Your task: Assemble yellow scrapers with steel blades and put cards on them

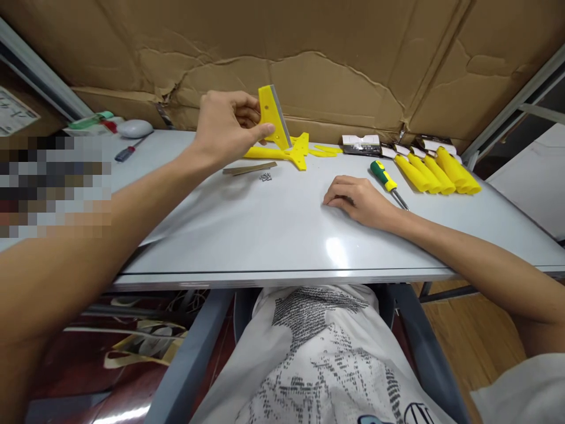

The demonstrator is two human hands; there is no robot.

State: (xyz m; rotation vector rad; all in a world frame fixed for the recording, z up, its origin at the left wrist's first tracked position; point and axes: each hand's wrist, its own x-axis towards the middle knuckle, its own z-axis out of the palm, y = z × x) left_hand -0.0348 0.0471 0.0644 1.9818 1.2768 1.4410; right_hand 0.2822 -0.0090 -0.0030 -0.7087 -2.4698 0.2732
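Yellow plastic scraper head (267,115) w/ a thin grey metal blade strip (281,115) along its slanted edge is up in the air over the far side of the table (291,235), in the person's L hand (225,123). Fingers there are pinched shut on the yellow body, thumb on the near face, others behind, clear of the blade edge. R hand (358,200) rests on the tabletop, fingers loosely curled, no object showing; can't tell if anything's tucked under.

Step in hand looks like holding the piece up, prob for a look at blade & holes. Any next move w/ it calls for keeping the grip on the plastic, off the edge, & a steady wrist.

Beyond the L hand: yellow plastic T-shaped handle pieces (296,155), partly hidden, w/ flat yellow plastic slivers (325,151) just R of them. Nearer: thin brownish flat strips (249,169) & a small pile of silvery screws (265,176) just beside.

Past the R hand: green-and-yellow-handled screwdriver (383,174), nr hollow yellow tapered plastic sleeves (441,174) in a row, w/ black-and-white printed packaging (361,145) behind. Far L: a dark-handled screwdriver (125,154) nr a smooth pale rounded object (135,128); brown cardboard sheet (309,88) backs it all
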